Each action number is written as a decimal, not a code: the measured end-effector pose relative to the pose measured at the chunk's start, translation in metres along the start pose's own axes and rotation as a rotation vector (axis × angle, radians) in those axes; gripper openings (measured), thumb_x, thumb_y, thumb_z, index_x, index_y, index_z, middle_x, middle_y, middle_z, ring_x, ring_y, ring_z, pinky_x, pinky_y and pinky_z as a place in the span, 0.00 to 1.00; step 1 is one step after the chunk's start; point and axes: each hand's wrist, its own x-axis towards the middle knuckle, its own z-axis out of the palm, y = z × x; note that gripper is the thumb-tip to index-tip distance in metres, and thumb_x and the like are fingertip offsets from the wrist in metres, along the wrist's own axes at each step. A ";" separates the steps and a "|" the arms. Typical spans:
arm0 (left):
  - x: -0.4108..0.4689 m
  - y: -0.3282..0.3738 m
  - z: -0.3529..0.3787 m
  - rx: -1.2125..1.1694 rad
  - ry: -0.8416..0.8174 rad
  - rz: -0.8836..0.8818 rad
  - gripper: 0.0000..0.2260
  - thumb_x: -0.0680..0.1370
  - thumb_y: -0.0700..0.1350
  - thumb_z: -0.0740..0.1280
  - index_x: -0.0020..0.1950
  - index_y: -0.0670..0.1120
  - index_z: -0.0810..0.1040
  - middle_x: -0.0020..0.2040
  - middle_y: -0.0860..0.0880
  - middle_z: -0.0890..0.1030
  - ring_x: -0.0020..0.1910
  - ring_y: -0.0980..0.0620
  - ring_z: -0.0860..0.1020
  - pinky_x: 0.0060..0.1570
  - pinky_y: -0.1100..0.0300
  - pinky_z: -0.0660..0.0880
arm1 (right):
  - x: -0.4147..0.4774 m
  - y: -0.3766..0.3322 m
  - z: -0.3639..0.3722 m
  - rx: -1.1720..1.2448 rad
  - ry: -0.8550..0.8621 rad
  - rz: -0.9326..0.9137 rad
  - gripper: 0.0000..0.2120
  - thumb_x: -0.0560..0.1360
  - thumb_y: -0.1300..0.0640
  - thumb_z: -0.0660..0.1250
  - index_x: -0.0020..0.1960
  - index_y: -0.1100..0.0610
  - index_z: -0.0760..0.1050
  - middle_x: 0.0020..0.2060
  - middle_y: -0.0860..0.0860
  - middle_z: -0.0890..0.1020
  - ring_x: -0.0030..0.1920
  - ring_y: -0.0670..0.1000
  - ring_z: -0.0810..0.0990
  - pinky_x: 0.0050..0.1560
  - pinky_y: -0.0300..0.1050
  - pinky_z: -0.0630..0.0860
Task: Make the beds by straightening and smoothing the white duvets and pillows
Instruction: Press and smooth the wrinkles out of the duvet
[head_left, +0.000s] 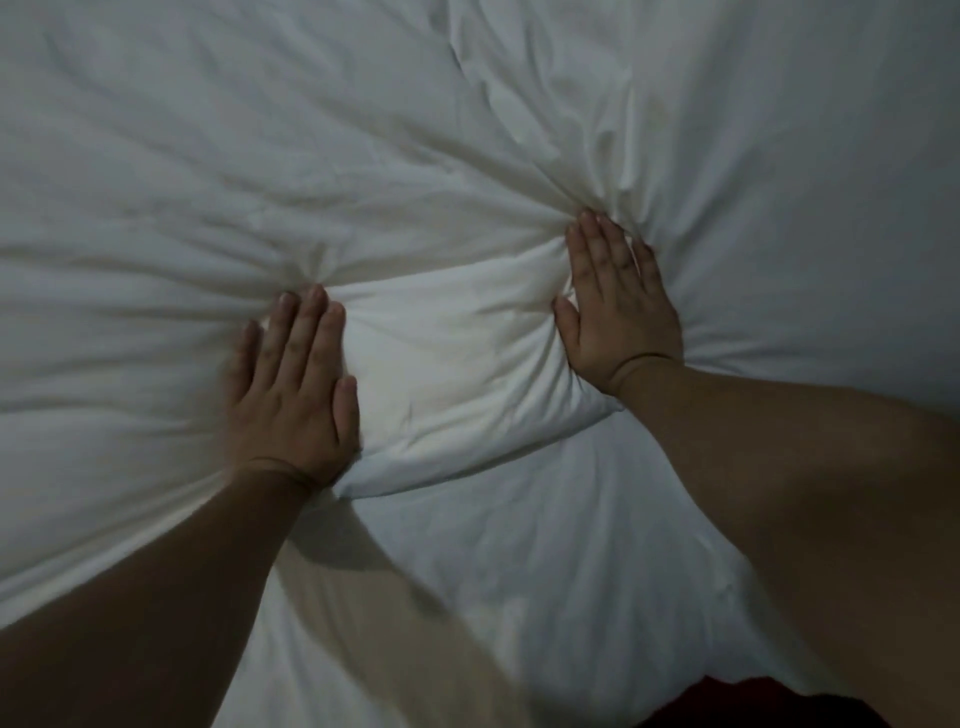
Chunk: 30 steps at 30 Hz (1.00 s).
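We press both hands flat on the white duvet (208, 130). Our left hand (291, 384) and our right hand (618, 306) lie a little apart with straight fingers. There is no grip on anything: both hands are let go and just push down. The duvet fills the whole view. We cannot see the bed's edges or corners, so we cannot tell which part of the bed we are over. Between our hands a puffy bump (447, 358) stands up. Long creases (171, 270) run out from our fingertips like rays.

What could go wrong? If we slide our hands toward each other, we think the bump will get bigger. If we push too hard in one spot, the filling may bunch up and make new creases. If we just lift off, dents could be left behind. Sliding our hands outward looks safer.
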 end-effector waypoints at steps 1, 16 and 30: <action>-0.001 0.008 -0.006 0.020 0.009 -0.054 0.28 0.81 0.50 0.53 0.81 0.44 0.62 0.81 0.46 0.61 0.81 0.47 0.56 0.78 0.43 0.54 | 0.000 -0.001 0.000 0.015 -0.008 0.000 0.33 0.82 0.45 0.53 0.82 0.60 0.54 0.81 0.56 0.57 0.81 0.54 0.54 0.79 0.49 0.42; 0.048 0.152 -0.037 0.030 -0.574 -0.337 0.30 0.84 0.53 0.44 0.83 0.41 0.47 0.84 0.44 0.47 0.82 0.47 0.46 0.80 0.46 0.47 | -0.042 0.122 -0.103 -0.028 -0.083 -0.136 0.35 0.83 0.42 0.50 0.82 0.63 0.53 0.81 0.57 0.55 0.81 0.53 0.53 0.81 0.49 0.44; -0.006 0.259 -0.283 -0.263 -0.458 -0.224 0.30 0.86 0.56 0.50 0.83 0.45 0.46 0.83 0.48 0.45 0.82 0.52 0.45 0.78 0.57 0.43 | -0.065 0.205 -0.255 0.064 -0.454 0.217 0.33 0.85 0.43 0.43 0.83 0.60 0.45 0.83 0.54 0.47 0.82 0.53 0.45 0.80 0.56 0.42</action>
